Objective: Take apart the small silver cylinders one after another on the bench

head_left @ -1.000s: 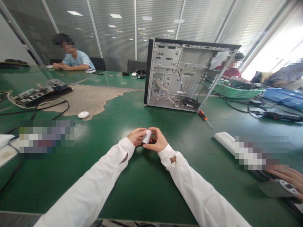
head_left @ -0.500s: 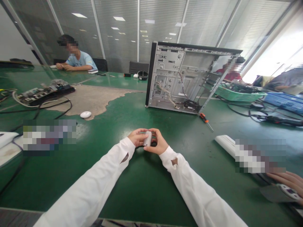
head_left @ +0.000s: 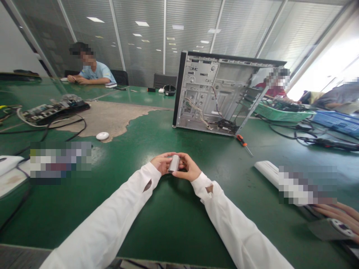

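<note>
A small silvery-grey block with rounded edges (head_left: 174,163) is held between my two hands over the green table (head_left: 168,220). My left hand (head_left: 162,163) closes on its left side, with the thumb near its upper face. From the right, my right hand (head_left: 190,167) grips it, the thumb at its lower edge and the fingers curled behind. What kind of thing the block is, I cannot make out. Beyond my hands stands an open computer case (head_left: 207,93), its metal inside and loose wires showing.
An orange-and-black screwdriver (head_left: 244,145) lies by the case. A white oval case (head_left: 102,136) sits at left, near a circuit board (head_left: 56,110) and cables. At right are a white power strip (head_left: 269,172), a green basket (head_left: 283,112) and a blue basket (head_left: 333,121). People sit around the table.
The block has turned and tilted slightly in my hands, and my left thumb has shifted off its face toward the left. The rest stays as it was.
</note>
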Tool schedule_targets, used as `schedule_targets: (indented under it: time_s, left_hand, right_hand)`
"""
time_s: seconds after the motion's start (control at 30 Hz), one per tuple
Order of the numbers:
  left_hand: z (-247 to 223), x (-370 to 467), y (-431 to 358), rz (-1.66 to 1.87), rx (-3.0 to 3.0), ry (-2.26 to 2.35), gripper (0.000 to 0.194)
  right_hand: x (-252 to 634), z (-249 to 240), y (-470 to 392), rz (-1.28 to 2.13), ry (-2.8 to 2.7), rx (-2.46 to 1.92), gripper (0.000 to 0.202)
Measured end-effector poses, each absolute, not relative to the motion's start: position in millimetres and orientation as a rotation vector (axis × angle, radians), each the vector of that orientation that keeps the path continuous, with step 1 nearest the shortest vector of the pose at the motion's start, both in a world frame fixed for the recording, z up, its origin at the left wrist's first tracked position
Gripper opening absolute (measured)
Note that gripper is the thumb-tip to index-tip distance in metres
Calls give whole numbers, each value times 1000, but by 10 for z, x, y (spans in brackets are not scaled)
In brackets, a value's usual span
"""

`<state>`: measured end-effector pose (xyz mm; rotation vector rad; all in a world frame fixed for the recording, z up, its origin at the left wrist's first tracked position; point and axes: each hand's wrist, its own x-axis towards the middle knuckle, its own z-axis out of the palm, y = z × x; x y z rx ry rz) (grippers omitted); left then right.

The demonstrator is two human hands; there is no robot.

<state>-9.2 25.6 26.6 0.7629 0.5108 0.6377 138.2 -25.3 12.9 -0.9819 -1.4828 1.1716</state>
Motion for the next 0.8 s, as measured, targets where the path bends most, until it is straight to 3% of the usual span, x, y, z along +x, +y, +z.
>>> schedule_targets:
  time_s: [0.5,0.8]
  left_hand:
    - [436,-94,163,518,809,581,30]
    - [450,-63,142,531,795,711,28]
  right_hand:
    - [1366,186,-223,1310,-1036,-1040,40]
    - [1321,160,-229,1362,-987,-1057,40]
